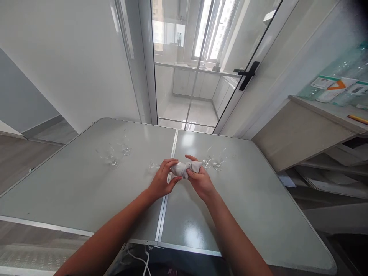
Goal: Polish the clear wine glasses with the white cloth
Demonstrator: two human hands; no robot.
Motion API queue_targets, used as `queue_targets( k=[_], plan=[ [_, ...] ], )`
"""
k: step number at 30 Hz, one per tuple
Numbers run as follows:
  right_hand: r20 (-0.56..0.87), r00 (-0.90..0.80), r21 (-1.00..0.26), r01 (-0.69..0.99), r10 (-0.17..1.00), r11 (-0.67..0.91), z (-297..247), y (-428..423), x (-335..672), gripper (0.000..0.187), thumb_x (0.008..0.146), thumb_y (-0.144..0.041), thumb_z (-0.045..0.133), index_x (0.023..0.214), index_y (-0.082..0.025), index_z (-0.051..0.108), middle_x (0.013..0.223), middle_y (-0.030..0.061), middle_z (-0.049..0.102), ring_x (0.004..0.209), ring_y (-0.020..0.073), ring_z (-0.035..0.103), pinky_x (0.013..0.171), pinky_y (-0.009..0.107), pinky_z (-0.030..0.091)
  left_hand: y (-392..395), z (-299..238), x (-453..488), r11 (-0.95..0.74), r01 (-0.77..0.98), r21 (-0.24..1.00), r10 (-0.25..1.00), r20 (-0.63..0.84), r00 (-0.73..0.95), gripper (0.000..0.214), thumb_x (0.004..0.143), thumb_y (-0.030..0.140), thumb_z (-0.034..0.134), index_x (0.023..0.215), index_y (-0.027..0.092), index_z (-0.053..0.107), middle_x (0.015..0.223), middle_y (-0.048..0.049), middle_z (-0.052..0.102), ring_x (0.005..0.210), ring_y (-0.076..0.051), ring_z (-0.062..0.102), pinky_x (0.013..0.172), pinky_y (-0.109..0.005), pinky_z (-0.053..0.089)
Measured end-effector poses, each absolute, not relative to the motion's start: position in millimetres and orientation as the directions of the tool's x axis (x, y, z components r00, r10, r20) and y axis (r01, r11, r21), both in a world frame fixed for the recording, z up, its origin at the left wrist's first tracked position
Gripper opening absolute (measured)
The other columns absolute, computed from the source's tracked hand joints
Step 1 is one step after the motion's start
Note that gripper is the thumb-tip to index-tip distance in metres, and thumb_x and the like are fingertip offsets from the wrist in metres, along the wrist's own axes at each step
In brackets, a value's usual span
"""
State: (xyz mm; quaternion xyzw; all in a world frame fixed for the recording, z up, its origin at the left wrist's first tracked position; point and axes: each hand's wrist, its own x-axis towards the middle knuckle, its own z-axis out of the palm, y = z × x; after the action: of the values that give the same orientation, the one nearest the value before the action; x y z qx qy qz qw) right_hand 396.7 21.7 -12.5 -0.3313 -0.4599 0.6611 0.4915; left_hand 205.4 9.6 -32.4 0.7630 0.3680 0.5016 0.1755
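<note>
My left hand (161, 180) grips a clear stemmed wine glass (172, 168) held sideways above the middle of the grey folding table (86, 191), its foot pointing left. My right hand (199, 179) is closed on a white cloth (192, 167) that is stuffed into and wrapped over the glass's bowl. Two more stemmed glasses (116, 153) stand upright on the table to the left of my hands. Two others (214, 160) stand just right of my right hand, close to the cloth.
The table has a metal seam (166, 191) down its middle. A glass sliding door (201, 65) with a black handle lies beyond its far edge. Wooden shelving (316, 134) with boxes stands at the right. A white cable (140, 260) hangs below the near edge.
</note>
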Motion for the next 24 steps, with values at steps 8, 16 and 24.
queue_targets(
  k=[8, 16, 24],
  plan=[
    [0.119, 0.119, -0.934, -0.323, 0.986, 0.152, -20, 32, 403, 0.038, 0.09, -0.047, 0.07, 0.119, -0.023, 0.066, 0.115, 0.0079, 0.068, 0.103, 0.0241, 0.063, 0.09, 0.039, 0.051, 13, -35, 205, -0.552, 0.358, 0.753, 0.797, 0.602, -0.038, 0.045, 0.096, 0.038, 0.066, 0.137, 0.027, 0.05, 0.132, -0.0125, 0.053, 0.118, -0.026, 0.061, 0.078, -0.035, 0.064],
    [0.293, -0.038, -0.928, -0.253, 0.955, 0.274, -14, 18, 385, 0.04, 0.096, -0.038, 0.065, 0.133, -0.028, 0.056, 0.13, 0.005, 0.059, 0.115, 0.0209, 0.059, 0.102, 0.035, 0.049, 15, -42, 209, -0.411, 0.01, 0.911, 0.91, 0.41, 0.061, 0.05, 0.103, 0.057, 0.041, 0.138, 0.022, 0.049, 0.128, -0.0133, 0.058, 0.111, -0.024, 0.064, 0.078, -0.037, 0.065],
    [0.287, 0.023, -0.949, -0.129, 0.958, 0.288, -20, 22, 385, 0.03, 0.083, -0.026, 0.075, 0.112, -0.024, 0.065, 0.102, 0.0012, 0.066, 0.087, 0.0178, 0.062, 0.076, 0.028, 0.052, 5, -38, 216, -0.519, 0.115, 0.847, 0.825, 0.462, 0.325, 0.056, 0.102, 0.051, 0.05, 0.151, 0.027, 0.04, 0.147, -0.0176, 0.039, 0.134, -0.033, 0.049, 0.09, -0.043, 0.063]
  ],
)
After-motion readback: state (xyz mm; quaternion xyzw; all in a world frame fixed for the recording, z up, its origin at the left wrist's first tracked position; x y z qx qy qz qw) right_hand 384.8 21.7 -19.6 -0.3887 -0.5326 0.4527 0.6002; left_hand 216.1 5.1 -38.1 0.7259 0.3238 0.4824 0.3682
